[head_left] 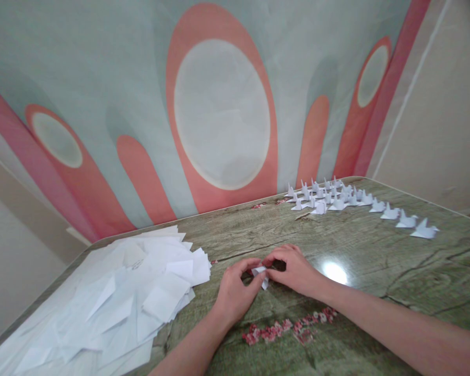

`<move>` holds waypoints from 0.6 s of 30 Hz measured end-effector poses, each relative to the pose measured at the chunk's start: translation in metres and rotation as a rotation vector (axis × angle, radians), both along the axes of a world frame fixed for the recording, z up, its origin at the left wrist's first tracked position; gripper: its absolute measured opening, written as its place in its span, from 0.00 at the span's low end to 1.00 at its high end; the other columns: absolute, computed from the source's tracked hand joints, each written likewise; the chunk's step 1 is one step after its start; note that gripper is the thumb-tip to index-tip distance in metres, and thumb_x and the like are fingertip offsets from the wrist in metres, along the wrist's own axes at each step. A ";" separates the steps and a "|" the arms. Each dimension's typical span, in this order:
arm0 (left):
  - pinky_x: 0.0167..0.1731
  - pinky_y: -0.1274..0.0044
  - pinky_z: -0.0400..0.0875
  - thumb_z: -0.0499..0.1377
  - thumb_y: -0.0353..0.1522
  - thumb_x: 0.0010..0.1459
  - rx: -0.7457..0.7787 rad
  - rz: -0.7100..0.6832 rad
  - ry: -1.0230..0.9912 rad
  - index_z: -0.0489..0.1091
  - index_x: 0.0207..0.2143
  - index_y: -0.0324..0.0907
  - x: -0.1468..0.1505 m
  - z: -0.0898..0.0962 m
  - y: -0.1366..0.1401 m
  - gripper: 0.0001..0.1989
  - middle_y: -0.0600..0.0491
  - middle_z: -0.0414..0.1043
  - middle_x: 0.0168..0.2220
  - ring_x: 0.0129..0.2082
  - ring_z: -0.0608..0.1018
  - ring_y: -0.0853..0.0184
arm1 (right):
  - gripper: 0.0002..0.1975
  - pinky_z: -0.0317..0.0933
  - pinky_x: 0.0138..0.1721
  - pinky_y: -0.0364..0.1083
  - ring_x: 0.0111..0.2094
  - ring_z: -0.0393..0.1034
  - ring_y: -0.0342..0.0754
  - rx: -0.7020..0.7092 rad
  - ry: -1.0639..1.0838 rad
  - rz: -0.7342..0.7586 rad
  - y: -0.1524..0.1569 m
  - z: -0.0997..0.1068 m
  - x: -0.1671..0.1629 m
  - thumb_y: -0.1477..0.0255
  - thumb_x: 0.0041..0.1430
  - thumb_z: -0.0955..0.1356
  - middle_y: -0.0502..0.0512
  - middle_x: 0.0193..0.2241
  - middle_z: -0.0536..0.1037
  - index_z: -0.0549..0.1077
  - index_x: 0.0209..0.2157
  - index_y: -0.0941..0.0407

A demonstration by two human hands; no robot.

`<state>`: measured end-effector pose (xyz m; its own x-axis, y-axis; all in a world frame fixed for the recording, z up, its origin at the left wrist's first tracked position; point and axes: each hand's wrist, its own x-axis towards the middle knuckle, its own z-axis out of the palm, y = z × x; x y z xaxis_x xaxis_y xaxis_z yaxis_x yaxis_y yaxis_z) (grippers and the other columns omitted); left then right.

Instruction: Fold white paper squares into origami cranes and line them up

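A small folded piece of white paper (263, 281) is held between my two hands, just above the table's middle. My left hand (237, 290) pinches its left side between thumb and fingers. From the right, my right hand (293, 269) grips the paper's upper right edge with thumb and fingertips. Part of the paper is hidden behind the fingers. Several finished white origami cranes (339, 202) stand in rows at the table's far right. Left of my left hand lies a large, loose pile of white paper sheets (166, 297).
The wood-grain table (360, 324) has a printed pink flower pattern (274, 331) near me and a bright light reflection right of my hands. Behind its far edge hangs a backdrop (141, 62) with coral arches and pale ovals. Plain walls flank it.
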<state>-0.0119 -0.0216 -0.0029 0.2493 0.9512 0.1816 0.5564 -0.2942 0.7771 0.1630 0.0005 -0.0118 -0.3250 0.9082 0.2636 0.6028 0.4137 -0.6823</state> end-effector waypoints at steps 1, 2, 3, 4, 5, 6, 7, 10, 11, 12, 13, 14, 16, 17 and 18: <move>0.41 0.76 0.70 0.57 0.33 0.53 -0.004 -0.003 -0.007 0.71 0.40 0.42 0.000 0.000 0.000 0.11 0.53 0.75 0.37 0.37 0.75 0.67 | 0.06 0.49 0.45 0.52 0.35 0.67 0.49 0.000 0.001 0.004 0.000 0.000 0.000 0.67 0.48 0.69 0.50 0.28 0.77 0.76 0.29 0.52; 0.41 0.76 0.70 0.57 0.34 0.53 -0.005 -0.006 -0.014 0.71 0.39 0.42 -0.001 0.000 0.001 0.11 0.53 0.75 0.37 0.37 0.75 0.67 | 0.06 0.49 0.45 0.52 0.35 0.67 0.49 0.000 0.004 0.006 0.000 -0.001 0.000 0.66 0.48 0.68 0.50 0.29 0.77 0.76 0.29 0.52; 0.40 0.76 0.70 0.57 0.33 0.54 -0.005 -0.008 -0.020 0.71 0.39 0.42 -0.001 0.000 0.001 0.10 0.53 0.75 0.37 0.37 0.75 0.67 | 0.06 0.49 0.45 0.52 0.35 0.67 0.49 0.000 0.005 0.008 0.000 -0.001 0.000 0.66 0.49 0.68 0.50 0.29 0.77 0.76 0.29 0.52; 0.40 0.77 0.70 0.56 0.33 0.54 -0.004 -0.010 -0.025 0.71 0.38 0.43 -0.001 0.000 0.001 0.09 0.54 0.75 0.36 0.36 0.75 0.67 | 0.06 0.49 0.45 0.52 0.35 0.67 0.49 0.001 0.007 0.008 0.000 -0.001 0.000 0.65 0.49 0.68 0.49 0.28 0.77 0.76 0.29 0.52; 0.40 0.77 0.70 0.56 0.33 0.54 -0.003 -0.009 -0.028 0.71 0.38 0.43 -0.001 0.001 0.001 0.09 0.54 0.75 0.36 0.36 0.76 0.67 | 0.06 0.49 0.45 0.52 0.35 0.67 0.48 0.002 0.007 0.010 0.001 -0.001 0.000 0.65 0.49 0.69 0.49 0.28 0.77 0.76 0.29 0.52; 0.39 0.77 0.70 0.56 0.33 0.54 -0.003 -0.009 -0.030 0.72 0.38 0.43 -0.001 0.001 0.002 0.09 0.54 0.75 0.36 0.36 0.76 0.67 | 0.06 0.49 0.45 0.51 0.35 0.67 0.48 0.005 0.008 0.009 0.001 -0.001 0.000 0.66 0.49 0.69 0.49 0.28 0.77 0.76 0.29 0.52; 0.39 0.77 0.70 0.56 0.33 0.54 -0.004 -0.010 -0.030 0.72 0.37 0.43 -0.001 0.001 0.002 0.09 0.54 0.76 0.36 0.36 0.76 0.67 | 0.06 0.49 0.44 0.51 0.35 0.67 0.48 0.005 0.008 0.010 0.001 -0.001 0.000 0.66 0.48 0.69 0.49 0.28 0.77 0.76 0.29 0.52; 0.40 0.77 0.70 0.57 0.32 0.54 -0.005 -0.009 -0.020 0.72 0.37 0.43 -0.002 0.002 0.002 0.09 0.54 0.76 0.36 0.36 0.76 0.67 | 0.05 0.49 0.44 0.51 0.36 0.67 0.48 0.000 0.007 0.013 0.001 -0.001 0.001 0.67 0.48 0.69 0.49 0.28 0.77 0.76 0.29 0.52; 0.40 0.77 0.69 0.56 0.32 0.54 -0.004 -0.009 -0.012 0.73 0.37 0.43 -0.002 0.001 0.002 0.09 0.54 0.76 0.36 0.36 0.76 0.67 | 0.05 0.49 0.44 0.51 0.35 0.67 0.48 -0.003 0.006 0.016 0.000 0.000 0.001 0.67 0.48 0.69 0.49 0.28 0.77 0.76 0.29 0.52; 0.40 0.77 0.69 0.56 0.32 0.54 -0.004 -0.008 -0.002 0.73 0.37 0.43 -0.002 0.001 0.002 0.09 0.54 0.76 0.36 0.36 0.76 0.67 | 0.05 0.49 0.44 0.51 0.35 0.67 0.48 -0.005 0.004 0.018 0.000 0.000 0.001 0.67 0.48 0.69 0.48 0.28 0.77 0.76 0.29 0.52; 0.40 0.77 0.69 0.56 0.33 0.54 -0.005 -0.006 0.008 0.73 0.37 0.43 -0.003 0.000 0.002 0.09 0.54 0.76 0.36 0.36 0.76 0.67 | 0.05 0.49 0.44 0.51 0.35 0.67 0.48 -0.005 0.004 0.021 0.000 0.001 0.001 0.67 0.48 0.69 0.48 0.28 0.77 0.76 0.29 0.52; 0.40 0.77 0.69 0.56 0.33 0.54 -0.007 -0.003 0.016 0.74 0.37 0.44 -0.003 0.000 0.002 0.09 0.54 0.76 0.36 0.36 0.76 0.66 | 0.05 0.49 0.44 0.50 0.35 0.68 0.48 -0.003 0.003 0.023 0.000 0.001 0.001 0.68 0.49 0.69 0.48 0.28 0.77 0.76 0.29 0.51; 0.40 0.77 0.69 0.56 0.33 0.54 -0.010 0.000 0.021 0.74 0.37 0.45 -0.004 -0.001 0.003 0.09 0.54 0.77 0.36 0.36 0.76 0.66 | 0.05 0.49 0.44 0.50 0.35 0.68 0.48 0.001 0.000 0.025 0.000 0.001 0.001 0.68 0.49 0.69 0.48 0.28 0.77 0.76 0.29 0.51; 0.40 0.77 0.69 0.57 0.32 0.54 -0.008 0.000 0.017 0.75 0.36 0.45 -0.004 -0.001 0.003 0.09 0.55 0.77 0.35 0.36 0.76 0.66 | 0.05 0.49 0.44 0.50 0.35 0.68 0.47 0.005 -0.002 0.023 0.000 0.001 0.001 0.67 0.49 0.69 0.48 0.28 0.77 0.76 0.29 0.51; 0.40 0.77 0.68 0.57 0.32 0.54 -0.001 -0.003 0.011 0.75 0.36 0.45 -0.004 -0.002 0.003 0.08 0.55 0.77 0.35 0.36 0.76 0.66 | 0.05 0.49 0.44 0.50 0.35 0.67 0.47 0.009 -0.005 0.022 -0.001 0.000 0.001 0.67 0.49 0.69 0.48 0.28 0.77 0.76 0.29 0.52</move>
